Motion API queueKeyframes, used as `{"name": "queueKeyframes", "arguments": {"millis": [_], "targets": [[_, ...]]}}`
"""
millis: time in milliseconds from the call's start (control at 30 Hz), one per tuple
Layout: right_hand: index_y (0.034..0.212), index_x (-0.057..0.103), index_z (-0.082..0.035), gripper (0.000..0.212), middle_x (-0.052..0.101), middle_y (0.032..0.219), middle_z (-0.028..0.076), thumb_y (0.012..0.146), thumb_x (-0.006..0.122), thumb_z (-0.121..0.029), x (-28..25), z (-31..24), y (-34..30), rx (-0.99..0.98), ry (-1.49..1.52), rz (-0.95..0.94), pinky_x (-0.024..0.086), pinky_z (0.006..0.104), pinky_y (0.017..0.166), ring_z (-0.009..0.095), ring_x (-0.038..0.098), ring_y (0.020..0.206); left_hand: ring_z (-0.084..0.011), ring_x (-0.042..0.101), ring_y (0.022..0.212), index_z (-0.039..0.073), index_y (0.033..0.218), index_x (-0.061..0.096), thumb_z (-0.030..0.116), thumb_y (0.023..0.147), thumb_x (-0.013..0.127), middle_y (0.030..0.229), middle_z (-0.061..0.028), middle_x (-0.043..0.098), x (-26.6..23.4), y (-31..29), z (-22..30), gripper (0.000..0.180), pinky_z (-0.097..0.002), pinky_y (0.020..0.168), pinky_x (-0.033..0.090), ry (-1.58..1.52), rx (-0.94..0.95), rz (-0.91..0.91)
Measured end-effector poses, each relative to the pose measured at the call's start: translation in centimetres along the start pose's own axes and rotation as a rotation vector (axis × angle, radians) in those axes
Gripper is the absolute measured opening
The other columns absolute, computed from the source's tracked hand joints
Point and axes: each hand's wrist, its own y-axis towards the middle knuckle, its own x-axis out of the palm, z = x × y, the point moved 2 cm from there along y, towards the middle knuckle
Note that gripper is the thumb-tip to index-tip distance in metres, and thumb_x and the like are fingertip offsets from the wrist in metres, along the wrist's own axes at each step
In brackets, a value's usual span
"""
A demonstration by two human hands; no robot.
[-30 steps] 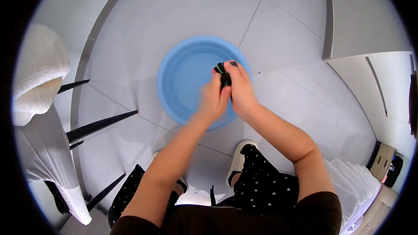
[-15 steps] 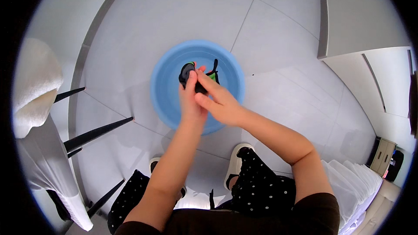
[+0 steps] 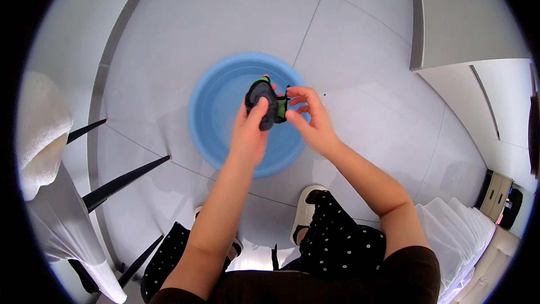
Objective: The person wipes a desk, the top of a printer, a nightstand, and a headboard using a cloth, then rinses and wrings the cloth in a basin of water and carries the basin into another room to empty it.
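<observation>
Over a round blue basin (image 3: 202, 145), my left hand (image 3: 250, 135) grips a small black, grey and green fabric article (image 3: 266, 99), thumb pressed on its grey face. It has black trim, a green section on the right and a thin black strap end beside it. Its exact kind is unclear. My right hand (image 3: 316, 119) is at the article's right edge, thumb and fingers apart and curved, the fingertips close to the green part and strap. Whether they touch it cannot be made out. A little water seems to lie in the basin, below both hands.
Grey floor tiles (image 3: 371, 112) surround the basin. Dark slanting furniture legs (image 3: 126, 183) stand at left, below a cream fluffy cloth (image 3: 42, 129). A grey-white cabinet (image 3: 478, 28) is at far right, sheer white fabric (image 3: 453, 236) at near right. My light shoe (image 3: 304, 208) is just below the basin.
My right hand has drawn away to the right, its fingers parting from the article. My left hand has shifted slightly right with the article, whose grey face now shows more.
</observation>
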Motion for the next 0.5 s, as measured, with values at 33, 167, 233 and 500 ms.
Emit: {"name": "queueKeyframes", "arguments": {"millis": [33, 167, 233, 500], "targets": [[0.115, 0.055, -0.004, 0.036, 0.05, 0.12, 0.011, 0.085, 0.064, -0.021, 0.1, -1.1, -0.6, -0.167, -0.037, -0.023, 0.045, 0.0347, 0.083, 0.021, 0.053, 0.1, -0.0152, 0.051, 0.112, 0.005, 0.135, 0.044, 0.017, 0.092, 0.056, 0.125, -0.0064, 0.053, 0.5, -0.7, -0.1, 0.046, -0.0303, 0.096, 0.041, -0.001, -0.001, -0.003], [0.113, 0.056, -0.006, 0.036, 0.049, 0.123, 0.012, 0.082, 0.067, -0.021, 0.4, -2.3, -3.2, -0.407, -0.335, 0.028, 0.047, 0.0374, 0.081, 0.026, 0.055, 0.099, -0.0185, 0.055, 0.107, 0.001, 0.128, 0.048, 0.012, 0.088, 0.057, 0.119, -0.0074, 0.056, 1.6, -2.9, -0.3, 0.043, -0.0326, 0.092, 0.045, 0.022, 0.039, -0.006], [0.108, 0.058, -0.005, 0.031, 0.056, 0.113, 0.012, 0.082, 0.068, -0.016, -0.2, -3.0, -4.2, -0.317, -0.198, 0.076, 0.049, 0.0373, 0.079, 0.025, 0.059, 0.093, -0.0214, 0.06, 0.095, 0.0, 0.118, 0.053, 0.009, 0.083, 0.058, 0.109, -0.0091, 0.059, 0.6, -3.6, 1.4, 0.037, -0.035, 0.082, 0.051, -0.028, 0.031, 0.086], [0.089, 0.061, -0.003, 0.012, 0.063, 0.085, 0.013, 0.077, 0.064, -0.002, -9.9, 12.5, 0.7, 0.098, -0.738, 0.303, 0.05, 0.0371, 0.067, 0.027, 0.063, 0.075, -0.02, 0.06, 0.082, 0.001, 0.11, 0.055, 0.015, 0.082, 0.059, 0.098, -0.0088, 0.06, -5.0, -2.3, 4.2, 0.032, -0.0314, 0.061, 0.048, -0.08, 0.196, 0.318]]}}
